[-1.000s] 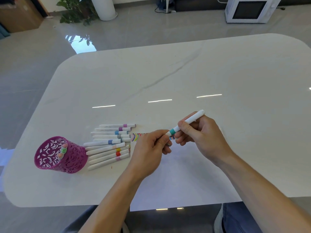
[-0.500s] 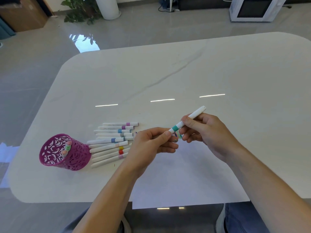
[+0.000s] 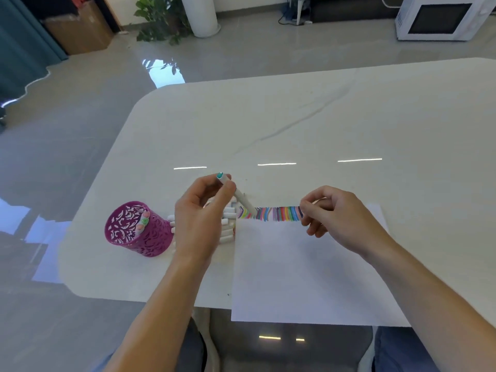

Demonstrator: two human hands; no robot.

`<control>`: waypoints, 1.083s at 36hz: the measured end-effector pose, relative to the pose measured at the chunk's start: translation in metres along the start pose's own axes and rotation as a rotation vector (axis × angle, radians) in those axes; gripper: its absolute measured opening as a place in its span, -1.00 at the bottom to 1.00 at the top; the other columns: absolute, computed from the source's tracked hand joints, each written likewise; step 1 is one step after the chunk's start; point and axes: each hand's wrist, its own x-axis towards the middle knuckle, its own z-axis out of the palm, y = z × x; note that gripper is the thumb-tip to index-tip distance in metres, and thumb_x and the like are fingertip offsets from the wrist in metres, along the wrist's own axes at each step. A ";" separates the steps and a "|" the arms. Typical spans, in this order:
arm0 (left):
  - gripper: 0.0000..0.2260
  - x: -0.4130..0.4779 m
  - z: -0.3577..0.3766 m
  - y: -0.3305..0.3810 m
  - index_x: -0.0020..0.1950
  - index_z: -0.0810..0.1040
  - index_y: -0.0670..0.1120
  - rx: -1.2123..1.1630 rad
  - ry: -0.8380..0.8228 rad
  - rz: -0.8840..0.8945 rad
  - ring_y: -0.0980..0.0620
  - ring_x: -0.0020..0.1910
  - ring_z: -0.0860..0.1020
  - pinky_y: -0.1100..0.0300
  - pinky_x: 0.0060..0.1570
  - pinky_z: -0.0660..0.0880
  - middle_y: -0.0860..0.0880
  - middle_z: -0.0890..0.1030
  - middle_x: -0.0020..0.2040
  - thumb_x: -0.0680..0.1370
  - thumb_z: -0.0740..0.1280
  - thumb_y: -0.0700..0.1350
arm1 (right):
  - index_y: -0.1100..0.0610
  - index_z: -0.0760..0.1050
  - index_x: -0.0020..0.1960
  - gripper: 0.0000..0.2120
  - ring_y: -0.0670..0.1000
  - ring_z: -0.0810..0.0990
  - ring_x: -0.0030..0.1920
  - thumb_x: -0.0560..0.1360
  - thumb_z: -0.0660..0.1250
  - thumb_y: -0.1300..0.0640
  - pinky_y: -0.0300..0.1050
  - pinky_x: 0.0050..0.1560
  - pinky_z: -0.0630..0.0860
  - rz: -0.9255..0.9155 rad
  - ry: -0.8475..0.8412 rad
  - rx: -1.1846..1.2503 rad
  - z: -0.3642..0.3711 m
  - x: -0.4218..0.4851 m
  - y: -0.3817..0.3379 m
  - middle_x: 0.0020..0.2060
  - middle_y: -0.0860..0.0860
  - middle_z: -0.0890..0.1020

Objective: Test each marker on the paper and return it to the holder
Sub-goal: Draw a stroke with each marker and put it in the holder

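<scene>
My left hand (image 3: 200, 218) pinches the teal marker (image 3: 241, 200) tip-down on the paper (image 3: 295, 277), beside the colour strokes (image 3: 276, 213), to test it. My right hand (image 3: 335, 216) curls, perhaps holding its cap; I cannot tell.

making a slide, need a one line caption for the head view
Left hand holds teal-ended marker tip-down at colour strokes on paper near magenta holder.
</scene>
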 end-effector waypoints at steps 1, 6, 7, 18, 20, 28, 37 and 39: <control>-0.92 0.000 -0.005 0.003 0.04 0.69 -0.02 0.055 0.041 0.061 0.08 -0.03 0.67 0.26 0.00 0.58 0.05 0.71 -0.06 0.57 0.43 -0.12 | 0.11 0.60 0.00 -0.93 -0.02 0.70 -0.33 0.61 0.39 0.11 -0.15 -0.25 0.58 -0.006 -0.010 -0.033 0.002 -0.001 0.000 -0.28 0.00 0.74; -0.86 0.002 -0.029 0.011 0.18 0.61 -0.03 0.415 0.201 0.402 0.15 0.04 0.63 0.36 -0.04 0.56 0.17 0.66 0.03 0.64 0.34 -0.10 | 0.06 0.58 -0.02 -0.94 -0.07 0.69 -0.34 0.59 0.39 0.07 -0.17 -0.25 0.59 0.008 -0.061 -0.137 0.009 -0.003 0.000 -0.27 -0.04 0.74; -0.83 0.002 -0.034 0.013 0.22 0.60 -0.04 0.466 0.223 0.457 0.17 0.05 0.62 0.38 -0.04 0.55 0.19 0.64 0.07 0.65 0.32 -0.08 | 0.05 0.58 -0.02 -0.94 -0.08 0.69 -0.35 0.59 0.39 0.07 -0.15 -0.25 0.60 0.016 -0.074 -0.158 0.010 -0.003 0.000 -0.27 -0.05 0.74; -0.78 0.015 -0.083 0.024 0.32 0.50 0.00 0.869 0.369 0.601 0.11 -0.04 0.52 0.38 -0.08 0.41 0.01 0.59 0.08 0.67 0.24 -0.09 | -0.07 0.54 -0.10 -0.90 -0.11 0.67 -0.33 0.60 0.35 0.05 -0.17 -0.29 0.49 -0.050 -0.025 -0.342 0.019 -0.007 0.001 -0.28 -0.17 0.70; -0.75 0.015 -0.087 0.024 0.32 0.48 0.04 0.877 0.362 0.556 0.07 -0.05 0.55 0.32 -0.09 0.43 0.02 0.60 0.07 0.65 0.27 -0.14 | -0.08 0.54 -0.10 -0.90 -0.09 0.68 -0.31 0.59 0.34 0.06 -0.16 -0.30 0.49 -0.051 -0.012 -0.353 0.019 -0.007 0.000 -0.29 -0.15 0.70; -0.70 0.017 -0.097 0.027 0.34 0.48 0.11 0.896 0.416 0.567 0.17 -0.07 0.49 0.27 -0.07 0.44 0.08 0.56 0.06 0.65 0.26 -0.17 | -0.06 0.52 -0.06 -0.92 0.01 0.68 -0.15 0.62 0.33 0.04 0.03 -0.09 0.63 -0.047 -0.024 -0.458 0.021 -0.006 0.000 -0.23 -0.11 0.69; -0.79 0.020 -0.105 0.018 0.20 0.60 0.07 0.996 0.286 0.306 0.00 -0.04 0.55 0.14 -0.01 0.44 0.05 0.57 0.03 0.65 0.25 -0.14 | -0.07 0.51 -0.05 -0.92 0.03 0.68 -0.12 0.63 0.30 0.01 0.02 -0.10 0.62 -0.016 -0.060 -0.502 0.022 -0.007 0.000 -0.20 -0.10 0.69; -0.80 0.020 -0.106 0.015 0.15 0.62 0.05 1.050 0.266 0.235 0.01 -0.05 0.54 0.14 -0.01 0.41 0.02 0.58 0.04 0.63 0.26 -0.15 | -0.06 0.51 -0.04 -0.93 0.03 0.68 -0.12 0.63 0.30 0.01 0.02 -0.08 0.63 -0.014 -0.065 -0.516 0.022 -0.007 0.001 -0.19 -0.10 0.69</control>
